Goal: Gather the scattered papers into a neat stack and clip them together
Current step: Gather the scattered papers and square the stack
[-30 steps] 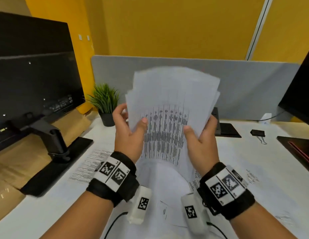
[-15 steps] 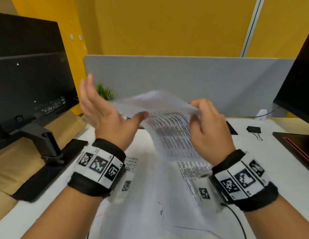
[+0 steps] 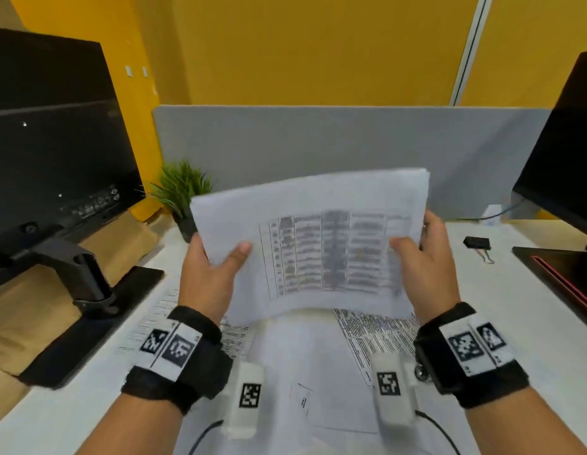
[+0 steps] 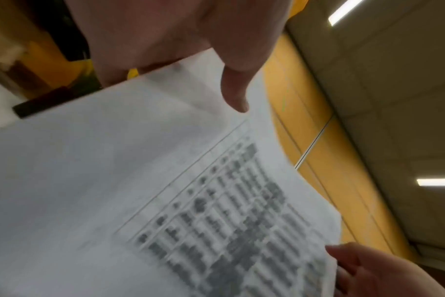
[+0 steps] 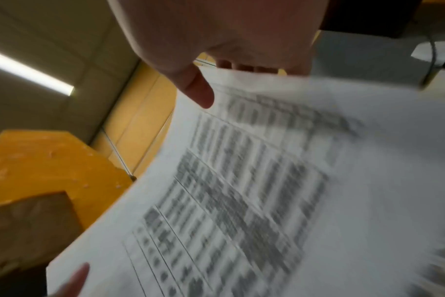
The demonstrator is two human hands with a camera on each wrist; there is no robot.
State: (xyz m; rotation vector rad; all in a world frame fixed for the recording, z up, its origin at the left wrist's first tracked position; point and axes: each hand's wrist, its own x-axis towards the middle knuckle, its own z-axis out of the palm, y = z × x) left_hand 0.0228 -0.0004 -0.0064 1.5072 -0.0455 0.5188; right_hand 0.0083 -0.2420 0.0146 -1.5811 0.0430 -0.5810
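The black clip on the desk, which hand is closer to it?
Right. The right hand holds the papers just left of the black clip; the left hand grips their far side.

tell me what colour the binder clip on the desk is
Black binder clip with silver wire handles, clearest in the head view.

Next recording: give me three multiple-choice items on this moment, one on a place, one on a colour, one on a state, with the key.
1. Where does the small black binder clip lie?
A. on the white desk, right of the hands
B. on the paper stack
C. beside the plant

2. What colour is the wall behind the grey divider panel?
A. white
B. yellow
C. blue

3. How is the stack of white printed papers held?
A. flat on the desk
C. left hand only
B. raised, by both hands

Key: 1 A, the clip sits apart on the desk. 2 B, yellow shows above the panel. 3 B, the left hand and right hand pinch opposite edges.
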